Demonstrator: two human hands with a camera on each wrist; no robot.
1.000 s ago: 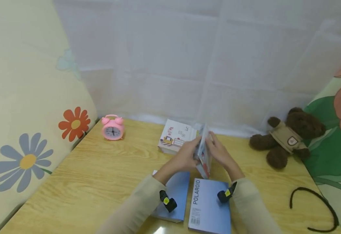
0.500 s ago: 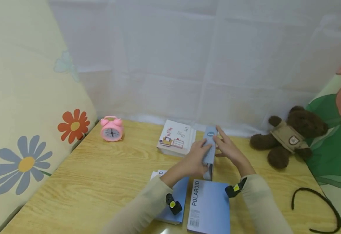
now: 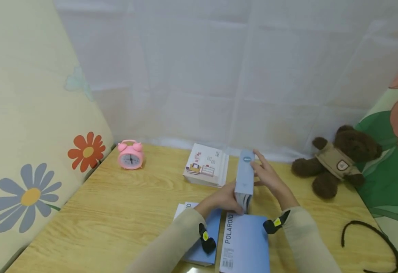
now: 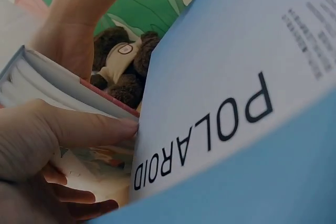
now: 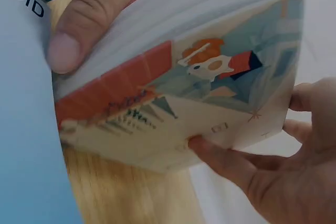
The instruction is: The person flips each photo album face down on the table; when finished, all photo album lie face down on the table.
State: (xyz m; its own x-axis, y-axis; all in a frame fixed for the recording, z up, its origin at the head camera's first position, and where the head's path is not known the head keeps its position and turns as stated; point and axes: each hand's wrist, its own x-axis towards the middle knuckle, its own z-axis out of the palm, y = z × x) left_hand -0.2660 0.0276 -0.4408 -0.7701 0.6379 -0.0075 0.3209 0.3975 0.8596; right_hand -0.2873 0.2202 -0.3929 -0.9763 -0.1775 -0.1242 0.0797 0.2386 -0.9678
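Note:
A thick book [image 3: 244, 172] stands on edge, its blue-grey spine turned up in the head view. My left hand [image 3: 223, 199] grips its near end; in the left wrist view the thumb [image 4: 100, 124] lies along the page edges. At the far end my right hand [image 3: 268, 176] holds it between thumb and fingers. The right wrist view shows its illustrated cover [image 5: 226, 93] with red and teal pictures. Just below it lies a blue book marked POLAROID [image 3: 246, 242]. Another blue book [image 3: 214, 223] lies partly under my left sleeve.
A white book with a drawn cover [image 3: 205, 167] lies left of the held one. A pink alarm clock [image 3: 130, 156] stands at the back left. At the right are a brown teddy bear [image 3: 337, 159] and a black curved band [image 3: 383, 239]. A white cloth [image 3: 185, 76] hangs behind.
The held book has turned so its spine faces up. My left hand has slid from the side of the book down to its near end. The right hand stays at the far end.

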